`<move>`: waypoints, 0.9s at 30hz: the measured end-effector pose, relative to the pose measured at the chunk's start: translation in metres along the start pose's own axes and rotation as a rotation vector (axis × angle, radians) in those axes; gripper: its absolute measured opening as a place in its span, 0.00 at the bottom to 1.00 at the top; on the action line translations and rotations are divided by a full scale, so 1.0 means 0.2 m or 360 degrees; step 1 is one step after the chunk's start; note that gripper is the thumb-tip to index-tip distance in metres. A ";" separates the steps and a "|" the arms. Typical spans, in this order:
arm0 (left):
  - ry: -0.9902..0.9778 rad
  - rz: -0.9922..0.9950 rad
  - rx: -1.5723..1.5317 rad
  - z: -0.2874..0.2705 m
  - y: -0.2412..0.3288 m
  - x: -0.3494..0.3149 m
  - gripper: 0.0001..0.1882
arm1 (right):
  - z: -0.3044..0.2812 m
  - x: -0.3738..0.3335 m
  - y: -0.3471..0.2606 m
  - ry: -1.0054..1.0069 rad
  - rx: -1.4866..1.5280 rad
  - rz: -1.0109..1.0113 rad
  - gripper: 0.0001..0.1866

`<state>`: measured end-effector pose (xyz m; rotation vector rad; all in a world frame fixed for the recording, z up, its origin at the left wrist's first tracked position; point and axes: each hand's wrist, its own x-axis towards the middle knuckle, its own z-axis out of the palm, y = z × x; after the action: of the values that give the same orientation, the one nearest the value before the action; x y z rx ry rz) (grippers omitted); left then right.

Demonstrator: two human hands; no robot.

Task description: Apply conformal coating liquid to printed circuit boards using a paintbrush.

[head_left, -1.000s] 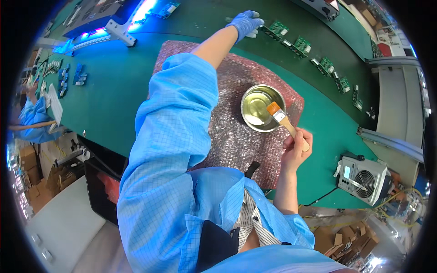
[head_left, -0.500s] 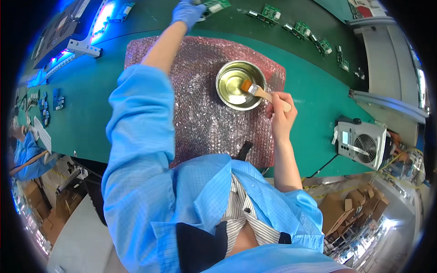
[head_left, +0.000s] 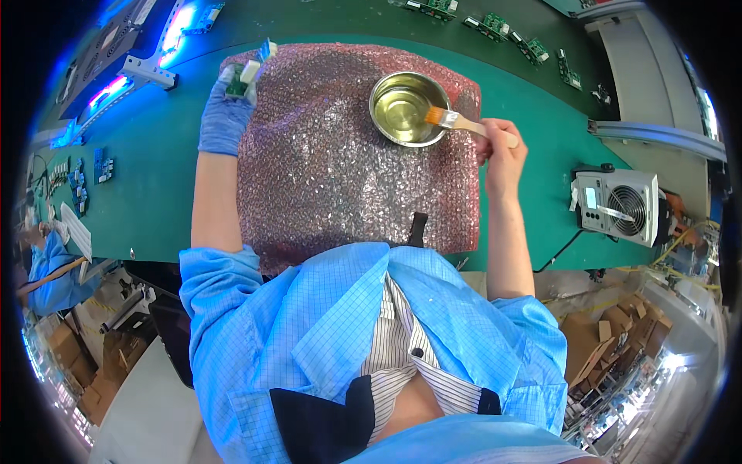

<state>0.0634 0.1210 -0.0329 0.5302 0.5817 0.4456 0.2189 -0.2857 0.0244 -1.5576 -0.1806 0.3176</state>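
Head view: the left hand (head_left: 224, 116), in a blue glove, has drawn back from the row of green circuit boards (head_left: 495, 27) on the far side of the bench. It now sits at the far left corner of the pink bubble-wrap mat (head_left: 340, 170) with a small green circuit board (head_left: 239, 77) pinched in its closed fingers, so a board has come off the row and onto the mat's edge.

The right hand (head_left: 498, 147), bare, stays wrapped around the pale wooden handle of a small brush (head_left: 460, 121). Its orange bristles reach over the rim into the round metal bowl (head_left: 408, 108), much as they did a moment ago.

The bowl stands on the far right part of the mat and holds a shallow pool of clear yellowish liquid; the bristle tips appear to touch it.

To the right, off the mat, a small grey fan unit (head_left: 618, 207) sits on the green table (head_left: 154, 193).
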 end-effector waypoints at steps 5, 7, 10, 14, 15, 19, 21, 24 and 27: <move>-0.0021 -0.0042 0.0313 0.12 -0.21 -0.20 0.17 | -0.11 -0.02 -0.09 0.0018 -0.0033 -0.0045 0.08; 0.0027 -0.0149 0.0354 0.19 -0.26 -0.24 0.19 | -0.12 -0.04 -0.12 0.0057 -0.0064 -0.0088 0.08; -0.0001 -0.0208 0.0498 0.28 -0.30 -0.26 0.19 | -0.11 -0.06 -0.17 0.0085 -0.0092 -0.0187 0.08; -0.0316 -0.0240 0.0570 0.37 -0.31 -0.29 0.22 | -0.06 -0.09 -0.24 -0.0089 -0.0095 -0.0331 0.09; -0.0423 -0.0232 0.0636 0.39 -0.31 -0.30 0.23 | -0.04 -0.09 -0.25 -0.0171 -0.0088 -0.0377 0.09; -0.0825 -0.0260 0.0889 0.44 -0.31 -0.33 0.28 | 0.04 -0.08 -0.30 -0.0537 -0.0163 -0.0424 0.10; -0.0887 -0.0242 0.1010 0.45 -0.32 -0.35 0.30 | 0.08 -0.07 -0.30 -0.0712 -0.0125 -0.0414 0.10; -0.0951 -0.0258 0.1254 0.44 -0.30 -0.35 0.29 | 0.12 -0.05 -0.30 -0.0843 -0.0195 -0.0401 0.10; -0.0974 -0.0263 0.1358 0.44 -0.30 -0.35 0.29 | 0.15 -0.04 -0.30 -0.0965 -0.0184 -0.0389 0.10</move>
<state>0.0793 0.0061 0.0222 1.3607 0.1896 -0.1613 0.2077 -0.2588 0.0848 -1.4944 -0.8666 0.5866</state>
